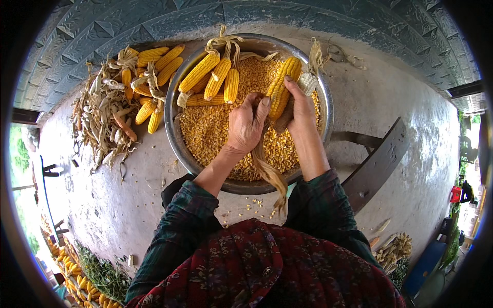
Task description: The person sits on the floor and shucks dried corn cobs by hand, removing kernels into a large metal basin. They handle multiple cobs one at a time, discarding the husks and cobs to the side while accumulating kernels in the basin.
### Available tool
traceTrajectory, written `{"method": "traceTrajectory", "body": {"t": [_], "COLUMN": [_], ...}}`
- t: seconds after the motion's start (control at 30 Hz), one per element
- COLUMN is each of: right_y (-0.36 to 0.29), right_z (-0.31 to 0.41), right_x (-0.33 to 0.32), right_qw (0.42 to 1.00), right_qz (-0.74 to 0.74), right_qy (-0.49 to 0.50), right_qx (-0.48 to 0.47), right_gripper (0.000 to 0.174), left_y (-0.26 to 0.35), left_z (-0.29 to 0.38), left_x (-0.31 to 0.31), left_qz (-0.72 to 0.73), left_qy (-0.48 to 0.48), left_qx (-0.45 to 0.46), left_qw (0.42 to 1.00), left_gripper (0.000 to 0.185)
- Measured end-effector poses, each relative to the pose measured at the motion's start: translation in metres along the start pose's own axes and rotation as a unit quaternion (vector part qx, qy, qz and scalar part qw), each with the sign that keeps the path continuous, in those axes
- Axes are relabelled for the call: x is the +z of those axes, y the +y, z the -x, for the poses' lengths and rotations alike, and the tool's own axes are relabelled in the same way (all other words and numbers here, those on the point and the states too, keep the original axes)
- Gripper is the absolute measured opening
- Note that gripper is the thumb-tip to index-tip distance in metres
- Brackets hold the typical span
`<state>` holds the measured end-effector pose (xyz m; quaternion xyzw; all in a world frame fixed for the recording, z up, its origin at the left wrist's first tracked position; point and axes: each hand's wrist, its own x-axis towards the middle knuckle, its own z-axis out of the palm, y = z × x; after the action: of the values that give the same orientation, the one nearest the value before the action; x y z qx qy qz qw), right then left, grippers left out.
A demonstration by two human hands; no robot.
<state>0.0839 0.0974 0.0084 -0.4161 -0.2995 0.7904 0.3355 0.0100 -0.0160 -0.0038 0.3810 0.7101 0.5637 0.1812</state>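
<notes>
A yellow ear of dried corn (284, 82), perhaps two pressed together, is tilted above a wide metal basin (327, 115). My right hand (302, 111) grips it from the right, thumb lying along its side. Thumb and curled fingers of my left hand (249, 122) close on its lower left side. From between my hands a long dry husk (269, 173) hangs over the basin's near rim. A brown piece (284, 118) shows beneath my right hand; I cannot tell what it is. Loose kernels (208, 131) fill much of the basin, and several whole ears (200, 73) lie at its left.
Left of the basin lie more ears (161, 63) beside a heap of husks and cobs (102, 115). A pale cob (308, 82) rests by the right rim. A dark wooden bench (375, 165) stands at right. Kernels (252, 208) are scattered on the concrete floor (404, 88).
</notes>
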Motion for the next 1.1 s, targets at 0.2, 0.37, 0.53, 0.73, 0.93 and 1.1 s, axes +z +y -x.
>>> {"method": "traceTrajectory", "body": {"t": [0.2,0.37,0.53,0.73,0.93,1.1], "right_y": [0.009,0.006,-0.001,-0.001,0.001,-0.004], "right_z": [-0.004,-0.009,-0.009,-0.003,-0.003,0.000], "right_x": [-0.002,-0.005,-0.007,-0.004,-0.006,-0.006], "right_qw": [1.000,0.996,0.996,0.995,0.989,0.975], "right_qz": [0.017,0.075,0.065,0.093,0.141,0.215], "right_qy": [0.010,0.040,0.033,-0.004,-0.016,-0.015], "right_qx": [0.002,-0.028,-0.052,-0.017,-0.041,-0.054], "right_gripper": [0.037,0.042,0.040,0.037,0.040,0.045], "left_y": [-0.005,-0.013,-0.016,-0.009,-0.001,-0.011], "left_z": [0.000,-0.005,-0.013,-0.016,-0.002,-0.005], "left_x": [0.001,-0.002,-0.007,-0.011,-0.003,0.004], "left_qz": [-0.122,0.045,0.272,0.217,-0.015,-0.037], "left_qy": [0.043,0.017,-0.043,-0.119,-0.045,0.007], "left_qx": [-0.011,-0.121,-0.226,-0.117,-0.058,-0.016], "left_qw": [0.992,0.991,0.934,0.962,0.997,0.999], "left_gripper": [0.025,0.043,0.056,0.053,0.033,0.025]}}
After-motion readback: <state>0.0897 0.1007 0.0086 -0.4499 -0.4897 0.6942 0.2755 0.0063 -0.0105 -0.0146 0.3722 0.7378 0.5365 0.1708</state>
